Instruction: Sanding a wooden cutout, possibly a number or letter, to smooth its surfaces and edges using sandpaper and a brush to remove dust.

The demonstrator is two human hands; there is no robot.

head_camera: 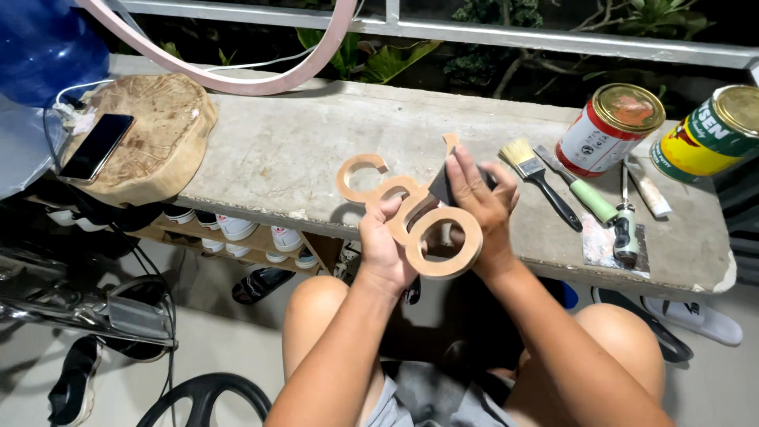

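A flat looping wooden cutout (411, 217) sits between the left hand (383, 245) and right hand (482, 205), over the near edge of a long concrete bench (292, 150). Right of the hands lie a paintbrush (538, 178), then two round tins (609, 130). At far left a phone (96, 146) lies on a wood slab (162, 138).

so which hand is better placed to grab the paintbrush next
Right. The right hand sits just beside the paintbrush on the bench, though it presses dark sandpaper; the left hand grips the wooden cutout.
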